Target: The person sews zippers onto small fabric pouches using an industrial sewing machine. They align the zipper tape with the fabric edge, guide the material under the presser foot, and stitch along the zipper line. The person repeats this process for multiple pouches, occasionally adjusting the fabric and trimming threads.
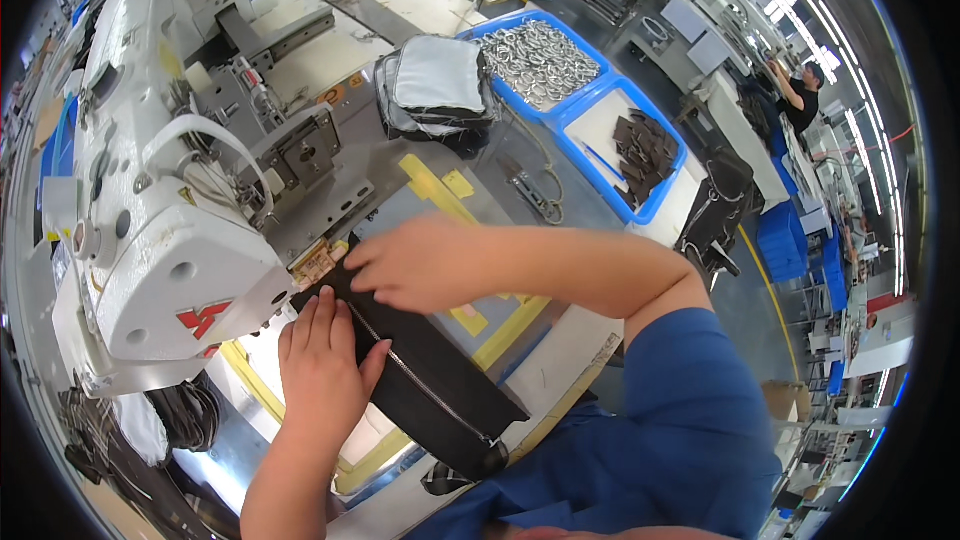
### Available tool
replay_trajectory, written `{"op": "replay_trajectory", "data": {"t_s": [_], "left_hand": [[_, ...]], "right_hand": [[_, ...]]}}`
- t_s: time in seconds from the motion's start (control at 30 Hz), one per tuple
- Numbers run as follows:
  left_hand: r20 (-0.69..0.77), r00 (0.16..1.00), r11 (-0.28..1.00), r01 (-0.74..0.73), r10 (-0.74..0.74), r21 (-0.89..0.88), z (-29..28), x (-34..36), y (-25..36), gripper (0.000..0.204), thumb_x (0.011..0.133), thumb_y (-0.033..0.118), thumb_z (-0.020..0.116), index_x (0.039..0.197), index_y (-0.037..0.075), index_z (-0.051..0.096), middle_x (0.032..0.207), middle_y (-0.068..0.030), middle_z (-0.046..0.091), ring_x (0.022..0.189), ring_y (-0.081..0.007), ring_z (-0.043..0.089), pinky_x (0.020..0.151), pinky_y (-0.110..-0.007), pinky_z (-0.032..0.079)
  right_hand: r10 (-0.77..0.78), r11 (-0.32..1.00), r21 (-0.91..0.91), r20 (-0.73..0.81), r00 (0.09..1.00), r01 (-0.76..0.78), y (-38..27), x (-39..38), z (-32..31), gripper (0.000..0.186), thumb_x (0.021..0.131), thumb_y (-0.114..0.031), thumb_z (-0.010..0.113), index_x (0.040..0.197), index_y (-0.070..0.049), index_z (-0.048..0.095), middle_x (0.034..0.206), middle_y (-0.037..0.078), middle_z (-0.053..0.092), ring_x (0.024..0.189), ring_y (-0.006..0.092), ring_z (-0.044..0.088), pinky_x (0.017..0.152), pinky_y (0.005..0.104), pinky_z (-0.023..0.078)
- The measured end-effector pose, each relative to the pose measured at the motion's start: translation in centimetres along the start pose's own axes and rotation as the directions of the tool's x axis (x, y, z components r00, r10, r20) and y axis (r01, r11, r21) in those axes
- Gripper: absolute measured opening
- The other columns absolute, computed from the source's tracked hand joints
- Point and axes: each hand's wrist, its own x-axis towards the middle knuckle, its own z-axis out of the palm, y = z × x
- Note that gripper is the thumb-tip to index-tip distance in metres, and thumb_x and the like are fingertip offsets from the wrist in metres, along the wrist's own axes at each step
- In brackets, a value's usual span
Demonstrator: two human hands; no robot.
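Observation:
A long black fabric piece with a metal zipper (425, 390) lies slantwise on the sewing machine's work plate, its upper end by the sewing head. My left hand (325, 360) lies flat on its left edge, fingers stretched out and thumb near the zipper. My right hand (420, 265) is closed at the upper end of the fabric, fingers bent and tips on it; its thumb is hidden. The white sewing machine (190, 290) stands left of both hands, its brass-coloured clamp (315, 265) just beyond the left fingertips.
Beyond my right arm, blue trays hold silver metal rings (540, 60) and dark fabric tabs (645, 155). Grey-and-black fabric pieces (435, 80) are stacked behind the plate. Snips (530, 190) lie beside them. A black bag (720, 205) sits at the right; a person (800, 95) works farther off.

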Motion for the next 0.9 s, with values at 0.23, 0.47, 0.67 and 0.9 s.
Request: {"op": "replay_trajectory", "data": {"t_s": [0.23, 0.47, 0.67, 0.9], "left_hand": [[-0.06, 0.998, 1.0, -0.002, 0.001, -0.01, 0.1, -0.1, -0.1, 0.059, 0.085, 0.031, 0.084, 0.128, -0.006, 0.067, 0.143, -0.025, 0.065, 0.132, -0.0415, 0.061, 0.11, -0.052, 0.046], [-0.102, 0.994, 0.998, -0.022, 0.027, 0.054, 0.1, 0.0, -0.1, 0.057, 0.084, 0.033, 0.084, 0.125, -0.004, 0.07, 0.137, -0.0228, 0.069, 0.125, -0.0393, 0.065, 0.106, -0.051, 0.049], [-0.125, 0.98, 0.988, -0.149, 0.152, 0.032, -0.3, 0.1, 0.0, 0.049, 0.085, 0.031, 0.083, 0.121, -0.001, 0.071, 0.126, -0.0174, 0.072, 0.116, -0.0331, 0.067, 0.097, -0.045, 0.052], [-0.096, 0.993, 0.997, -0.068, 0.064, -0.033, 0.1, -0.8, -0.1, 0.049, 0.089, 0.029, 0.082, 0.126, 0.001, 0.07, 0.132, -0.0172, 0.07, 0.123, -0.0334, 0.066, 0.104, -0.044, 0.054]], "right_hand": [[0.64, 0.67, 0.078, -0.565, 0.521, -0.738, 14.9, -5.4, -8.7, 0.025, 0.092, -0.032, 0.076, 0.097, -0.009, 0.083, 0.092, 0.015, 0.08, 0.084, 0.0342, 0.076, 0.08, 0.0431, 0.06], [0.817, 0.427, -0.177, -0.345, 0.462, -0.887, 25.2, -10.1, -8.5, 0.026, 0.093, -0.031, 0.077, 0.101, -0.008, 0.085, 0.098, 0.022, 0.078, 0.096, 0.0416, 0.076, 0.091, 0.0492, 0.059], [0.714, 0.429, -0.323, -0.452, 0.536, -0.844, 28.0, -13.0, -8.6, 0.026, 0.095, -0.028, 0.074, 0.104, -0.006, 0.083, 0.101, 0.024, 0.077, 0.098, 0.0445, 0.074, 0.092, 0.0524, 0.058], [0.489, 0.829, 0.074, -0.578, 0.653, -0.555, 5.0, -3.5, -8.4, 0.018, 0.096, -0.013, 0.076, 0.112, -0.007, 0.081, 0.097, 0.009, 0.078, 0.085, 0.0198, 0.075, 0.078, 0.0335, 0.058]]}}
